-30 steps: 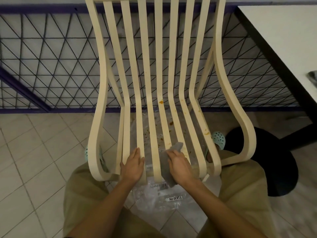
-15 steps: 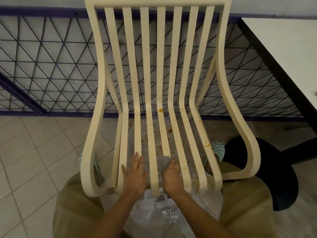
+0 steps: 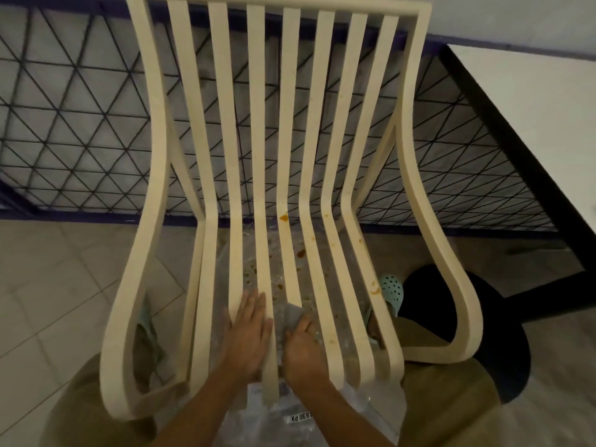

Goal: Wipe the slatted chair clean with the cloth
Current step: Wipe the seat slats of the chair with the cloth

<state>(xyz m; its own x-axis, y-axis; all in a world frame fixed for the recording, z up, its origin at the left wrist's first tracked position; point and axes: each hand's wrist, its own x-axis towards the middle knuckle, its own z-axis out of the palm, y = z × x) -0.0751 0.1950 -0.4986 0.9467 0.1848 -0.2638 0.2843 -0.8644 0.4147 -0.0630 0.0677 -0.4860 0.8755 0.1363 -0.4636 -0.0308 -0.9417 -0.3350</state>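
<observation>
The cream slatted chair (image 3: 287, 130) stands in front of me, its seat slats running toward my knees. Orange-brown stains mark the middle and right slats near the seat bend and further forward. My left hand (image 3: 248, 333) lies flat with straight fingers on the left-middle slats near the seat's front edge. My right hand (image 3: 301, 345) holds the grey cloth (image 3: 292, 314) bunched on the middle slat just right of the left hand; most of the cloth is hidden under the fingers.
A clear plastic sheet (image 3: 290, 417) with a label lies on the tiled floor under the seat. A wire-mesh fence (image 3: 64, 124) stands behind the chair. A white table with a dark frame (image 3: 529, 124) and its black base (image 3: 483, 333) are at the right.
The view has tilted up, showing the chair's top rail. Both hands stayed near the front of the seat; the right hand with the cloth has shifted slightly along the middle slat.
</observation>
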